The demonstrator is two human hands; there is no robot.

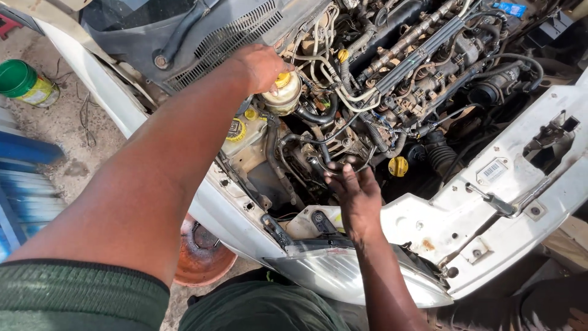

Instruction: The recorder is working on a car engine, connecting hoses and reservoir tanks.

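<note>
My left hand (pixel 260 64) grips the yellow cap (pixel 282 79) on the fluid tank (pixel 283 95), still seated; my right hand (pixel 354 190), fingers spread, reaches among hoses (pixel 318 116) mid-frame.

Green top, bare forearms.
A dark green ribbed sleeve (pixel 79 297) with a thin black hem sits at the upper arm; left hand (pixel 260 64) and right hand (pixel 358 196) ungloved, no watch, no rings.

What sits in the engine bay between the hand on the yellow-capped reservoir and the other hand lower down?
Head view: between the left hand on the reservoir and the right hand run a black hose and tangled cables.
</note>
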